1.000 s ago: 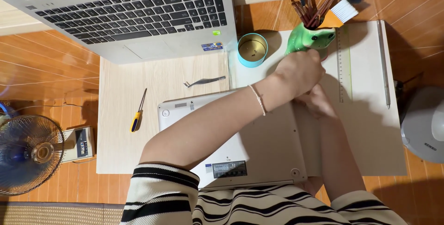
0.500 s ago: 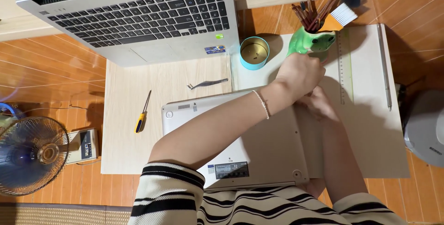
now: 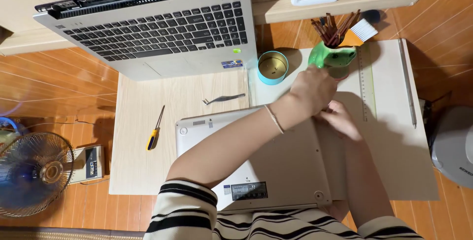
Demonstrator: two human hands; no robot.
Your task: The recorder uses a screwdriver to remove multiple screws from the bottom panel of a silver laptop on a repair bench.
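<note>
A silver laptop (image 3: 276, 171) lies upside down on a pale wooden board (image 3: 143, 161), its bottom cover facing up. My left hand (image 3: 313, 89) reaches across it to the far right corner, fingers curled, just below a green cup (image 3: 331, 56). Whatever is inside that hand is hidden. My right hand (image 3: 340, 119) rests at the same corner just beneath the left one, fingertips on the laptop's edge. I cannot make out a tool in either hand.
An open laptop base with keyboard (image 3: 152, 28) sits at the back. Near the overturned laptop are a teal round tin (image 3: 272, 67), tweezers (image 3: 224, 98), a yellow-handled screwdriver (image 3: 154, 131) and a ruler (image 3: 365, 82). A fan (image 3: 32, 173) stands at left on the floor.
The view has tilted so everything sits a little lower in frame. Both hands stay at the laptop's far right corner with only small finger movement.
</note>
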